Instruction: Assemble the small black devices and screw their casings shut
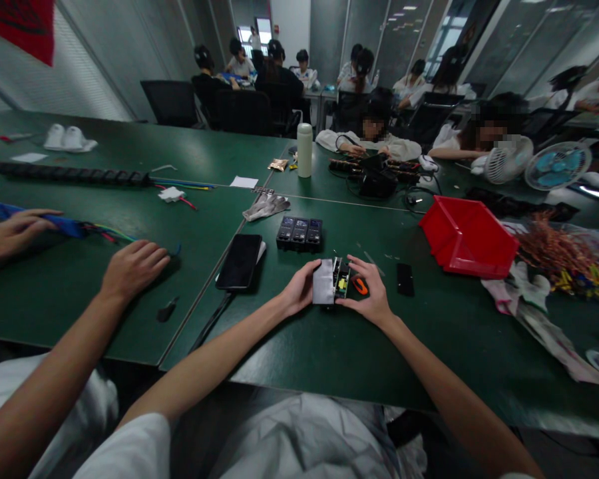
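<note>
Above the near part of the table, my left hand (300, 287) grips the grey casing (323, 282) of a small electronic module from its left side. A green circuit board (341, 283) with a yellow component shows at the casing's right side. My right hand (373, 293) holds this board between thumb and index finger, at its lower and upper edges. Through the gap of that hand appears an orange looped item (360, 286), kind unclear. Just beyond lies a row of three black modules (299, 234). To the right of my hand is a flat black piece (405, 279).
A black phone (239, 261) with a cable is left of my arm. A co-worker's hands (134, 269) rest near a blue-wrapped cable (62, 223). Rightward stand a red bin (469, 239), copper wires (554, 246) and gloves (529, 293). A bottle (304, 150) stands farther back.
</note>
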The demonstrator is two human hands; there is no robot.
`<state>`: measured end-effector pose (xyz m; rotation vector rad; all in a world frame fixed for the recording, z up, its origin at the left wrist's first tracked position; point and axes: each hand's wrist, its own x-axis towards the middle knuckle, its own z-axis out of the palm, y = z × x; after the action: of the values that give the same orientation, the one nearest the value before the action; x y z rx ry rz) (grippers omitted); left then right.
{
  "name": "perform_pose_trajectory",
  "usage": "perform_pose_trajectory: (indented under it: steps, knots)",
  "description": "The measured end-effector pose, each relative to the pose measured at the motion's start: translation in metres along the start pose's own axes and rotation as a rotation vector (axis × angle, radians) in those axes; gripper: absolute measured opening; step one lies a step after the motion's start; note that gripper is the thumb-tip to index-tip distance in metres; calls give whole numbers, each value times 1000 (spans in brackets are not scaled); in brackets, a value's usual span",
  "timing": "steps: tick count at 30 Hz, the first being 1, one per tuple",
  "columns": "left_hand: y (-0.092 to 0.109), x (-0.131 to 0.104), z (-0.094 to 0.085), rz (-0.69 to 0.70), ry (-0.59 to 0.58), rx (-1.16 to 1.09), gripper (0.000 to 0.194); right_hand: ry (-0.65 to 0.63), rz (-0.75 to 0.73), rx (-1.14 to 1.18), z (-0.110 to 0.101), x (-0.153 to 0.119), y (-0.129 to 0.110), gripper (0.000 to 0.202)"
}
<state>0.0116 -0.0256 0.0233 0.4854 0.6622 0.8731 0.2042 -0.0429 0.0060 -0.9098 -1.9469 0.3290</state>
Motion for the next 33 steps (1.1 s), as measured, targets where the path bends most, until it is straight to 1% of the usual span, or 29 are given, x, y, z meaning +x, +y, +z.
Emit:
perform_pose_trajectory:
  steps: [3,9,15,20,24,26,29,33]
  knots:
    - [-2,3,-4,20,10,-6,32,-31,32,40,0,0,-1,81]
    - [-2,4,-6,16,11,-9,32,-127,75,57,-2,2,-3,95]
    - [-4,3,-7,14,4,6,30,-154,92,88,-3,4,-3,91]
    - [-4,1,-7,-11,24,44,30,-124,68,79,-3,4,-8,90]
    - [-5,-1,-6,-39,-4,74,36,-89,-2,51,-4,2,-8,90]
    - [-5,-1,-5,-26,-11,90,37,-69,-23,35,-3,2,-7,89]
    - [-7,-1,-3,10,-12,98,35,-45,-22,7,-3,1,-6,87]
    - [-8,-2,-1,9,-24,107,37,-19,-4,7,-4,2,-6,84]
